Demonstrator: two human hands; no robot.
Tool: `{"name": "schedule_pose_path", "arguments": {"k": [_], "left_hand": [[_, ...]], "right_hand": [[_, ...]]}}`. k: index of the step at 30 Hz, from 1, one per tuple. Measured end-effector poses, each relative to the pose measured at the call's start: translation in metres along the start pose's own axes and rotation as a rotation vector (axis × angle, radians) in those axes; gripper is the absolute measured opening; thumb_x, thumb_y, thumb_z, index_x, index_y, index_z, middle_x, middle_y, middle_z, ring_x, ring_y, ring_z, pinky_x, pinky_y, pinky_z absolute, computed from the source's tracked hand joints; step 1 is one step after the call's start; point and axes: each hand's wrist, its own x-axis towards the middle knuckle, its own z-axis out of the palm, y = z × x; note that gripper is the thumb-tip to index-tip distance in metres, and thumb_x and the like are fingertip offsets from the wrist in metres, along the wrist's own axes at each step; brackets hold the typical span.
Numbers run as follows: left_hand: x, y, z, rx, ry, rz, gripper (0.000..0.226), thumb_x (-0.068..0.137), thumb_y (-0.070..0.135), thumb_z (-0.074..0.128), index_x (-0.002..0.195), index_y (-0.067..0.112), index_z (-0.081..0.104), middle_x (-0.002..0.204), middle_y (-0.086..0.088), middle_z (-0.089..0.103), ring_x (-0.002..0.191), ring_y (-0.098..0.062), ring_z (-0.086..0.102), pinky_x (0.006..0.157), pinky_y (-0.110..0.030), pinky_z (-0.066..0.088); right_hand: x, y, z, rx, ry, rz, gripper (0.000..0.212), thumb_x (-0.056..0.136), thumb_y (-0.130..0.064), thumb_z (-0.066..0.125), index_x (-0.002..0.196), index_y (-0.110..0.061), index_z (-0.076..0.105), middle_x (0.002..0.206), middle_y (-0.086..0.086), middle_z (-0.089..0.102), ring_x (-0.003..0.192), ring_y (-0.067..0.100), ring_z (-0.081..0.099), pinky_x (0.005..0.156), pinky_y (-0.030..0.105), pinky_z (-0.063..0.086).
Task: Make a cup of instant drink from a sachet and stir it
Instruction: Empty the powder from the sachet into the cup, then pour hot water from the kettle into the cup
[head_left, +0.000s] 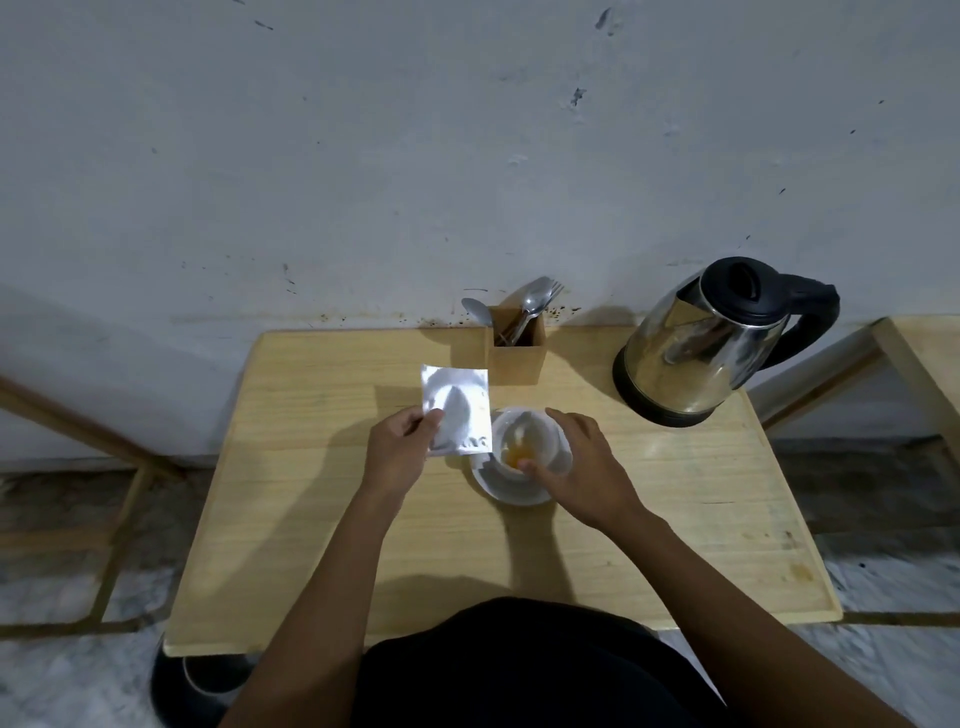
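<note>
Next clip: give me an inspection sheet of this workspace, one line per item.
Surface: wooden table, stains near its right edge.
Job's things: silver sachet; white cup on saucer, orange powder inside; kettle at back right; spoons and fork in wooden holder.
Clutter: nothing seen.
Grippers: left hand pinches the sachet; right hand grips the cup.
Cables: nothing seen.
Surroundings: scuffed white wall; another table's edge on the right.
</note>
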Motion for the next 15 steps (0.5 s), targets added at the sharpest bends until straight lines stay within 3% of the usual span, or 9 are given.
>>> {"name": "schedule_pose_path", "arguments": {"k": [2,5,9,10,12,15], "left_hand": [[0.005,-0.013,-0.005,0.023,0.069,0.018,0.032,0.088,0.024,0.061,0.07,-0.003,0.06,0.064,-0.008,0.046,0.06,-0.014,0.039,0.057,-0.026,0.035],[0.013,-0.032,-0.008,0.059,0.122,0.025,0.035,0.087,0.02,0.061,0.059,0.005,0.046,0.062,-0.009,0.036,0.06,-0.016,0.032,0.049,-0.022,0.027],[0.026,-0.053,-0.001,0.095,0.152,-0.057,0.033,0.086,0.019,0.062,0.06,0.01,0.043,0.06,-0.006,0.033,0.061,-0.019,0.032,0.055,-0.028,0.027],[0.029,-0.057,0.0,0.114,0.16,-0.079,0.026,0.086,0.02,0.062,0.064,0.009,0.053,0.062,-0.006,0.042,0.063,-0.021,0.039,0.058,-0.028,0.031],[0.03,-0.06,0.005,0.197,0.156,-0.114,0.019,0.086,0.024,0.062,0.096,0.008,0.067,0.084,-0.008,0.062,0.08,-0.027,0.058,0.07,-0.03,0.042],[0.028,-0.07,0.009,0.579,0.232,0.006,0.056,0.084,0.033,0.065,0.133,0.01,0.048,0.126,-0.015,0.056,0.115,-0.035,0.052,0.092,-0.043,0.047]], "right_hand": [[0.006,0.001,0.005,-0.02,-0.049,0.034,0.085,0.07,-0.065,0.069,0.141,-0.036,0.033,0.14,-0.009,0.04,0.12,0.01,0.044,0.09,0.035,0.048],[0.011,-0.002,0.01,-0.035,-0.081,0.068,0.093,0.062,-0.071,0.071,0.14,-0.038,0.031,0.139,-0.009,0.04,0.121,0.011,0.045,0.09,0.04,0.051],[0.015,-0.003,0.011,-0.026,-0.089,0.079,0.084,0.057,-0.067,0.073,0.128,-0.042,0.036,0.13,-0.01,0.042,0.116,0.01,0.046,0.087,0.041,0.052],[0.016,-0.003,0.011,-0.031,-0.091,0.079,0.081,0.056,-0.067,0.073,0.125,-0.043,0.038,0.128,-0.01,0.044,0.115,0.011,0.047,0.085,0.041,0.052],[0.017,-0.004,0.011,-0.032,-0.098,0.085,0.079,0.055,-0.065,0.072,0.123,-0.043,0.039,0.125,-0.009,0.043,0.113,0.012,0.049,0.083,0.041,0.053],[0.017,-0.005,0.008,-0.033,-0.101,0.095,0.077,0.059,-0.058,0.074,0.126,-0.041,0.04,0.126,-0.009,0.039,0.108,0.014,0.053,0.082,0.038,0.052]]}}
